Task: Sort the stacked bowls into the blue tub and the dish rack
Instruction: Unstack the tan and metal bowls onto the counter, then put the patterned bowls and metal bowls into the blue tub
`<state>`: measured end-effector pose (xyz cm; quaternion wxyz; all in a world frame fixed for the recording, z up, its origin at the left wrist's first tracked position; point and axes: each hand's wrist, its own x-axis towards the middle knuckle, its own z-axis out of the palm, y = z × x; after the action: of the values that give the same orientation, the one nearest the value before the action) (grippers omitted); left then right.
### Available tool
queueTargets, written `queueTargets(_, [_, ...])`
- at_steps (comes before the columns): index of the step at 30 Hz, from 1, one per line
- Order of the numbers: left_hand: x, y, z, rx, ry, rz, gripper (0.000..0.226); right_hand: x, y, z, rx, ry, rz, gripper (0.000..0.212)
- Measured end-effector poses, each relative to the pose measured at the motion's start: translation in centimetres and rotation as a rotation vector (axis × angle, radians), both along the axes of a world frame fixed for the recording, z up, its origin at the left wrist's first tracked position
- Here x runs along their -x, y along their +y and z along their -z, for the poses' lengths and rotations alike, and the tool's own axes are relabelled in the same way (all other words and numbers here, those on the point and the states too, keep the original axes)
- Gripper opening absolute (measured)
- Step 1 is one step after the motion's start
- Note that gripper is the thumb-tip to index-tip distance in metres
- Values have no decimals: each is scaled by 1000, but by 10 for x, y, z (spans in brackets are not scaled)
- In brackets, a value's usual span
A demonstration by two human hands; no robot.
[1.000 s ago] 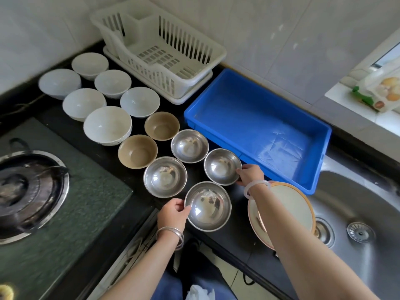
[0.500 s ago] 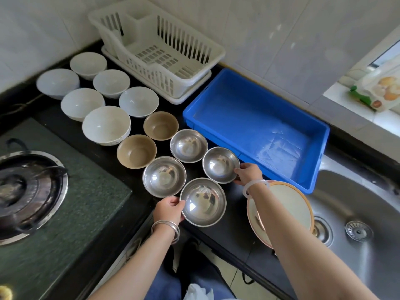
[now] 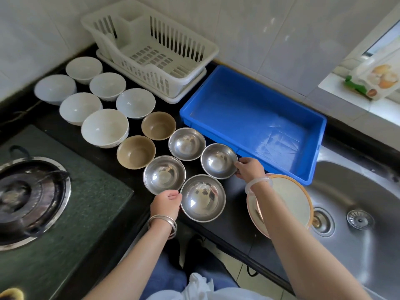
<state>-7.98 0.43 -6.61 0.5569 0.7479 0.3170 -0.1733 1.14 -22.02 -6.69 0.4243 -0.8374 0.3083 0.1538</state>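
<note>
Several steel bowls stand on the black counter. My left hand (image 3: 166,203) grips the left rim of the nearest steel bowl (image 3: 203,198). My right hand (image 3: 249,168) holds the right rim of another steel bowl (image 3: 219,160) beside the blue tub (image 3: 255,124), which has nothing in it. Two more steel bowls (image 3: 164,174) (image 3: 187,143) sit just behind. Two tan bowls (image 3: 136,151) (image 3: 158,125) and several white bowls (image 3: 105,127) are spread to the left. The white dish rack (image 3: 151,48) stands by the wall with nothing in it.
A gas burner (image 3: 28,198) sits at the left. A steel sink (image 3: 357,213) lies at the right, with an orange-rimmed plate (image 3: 290,198) at its edge under my right forearm. A packet (image 3: 376,79) rests on the window sill.
The nearest steel bowl has slid slightly away from the counter edge with my left hand on it. My right hand stays on the other steel bowl's rim.
</note>
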Motion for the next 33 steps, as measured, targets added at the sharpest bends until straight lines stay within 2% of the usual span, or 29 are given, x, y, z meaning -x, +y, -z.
queueTargets(4, [-9,-7,-20,-152,-91,138,24,22,-7,-21,199,-150,-23,30])
queueTargets(8, [-29,-43,-35,-117,-161,236,24,58,-36,-38,344,-285,91,23])
queueTargets(11, [-37,-80,-37,-52,-185,377,25,92,-69,-42,450,-316,189,21])
queueTargets(14, [-37,-120,-32,-75,-178,569,30,121,-99,-36,562,-200,213,31])
queueTargets(17, [-36,-149,-28,-121,-175,693,32,139,-114,-26,428,-29,283,45])
queueTargets(20, [-35,-164,-23,-168,-168,772,28,145,-118,-18,317,-35,355,28])
queueTargets(24, [-37,-170,-18,-215,-163,807,35,148,-117,-14,349,-48,404,12])
queueTargets(33, [-40,-173,-18,-231,-188,805,29,150,-110,-15,377,-53,435,12])
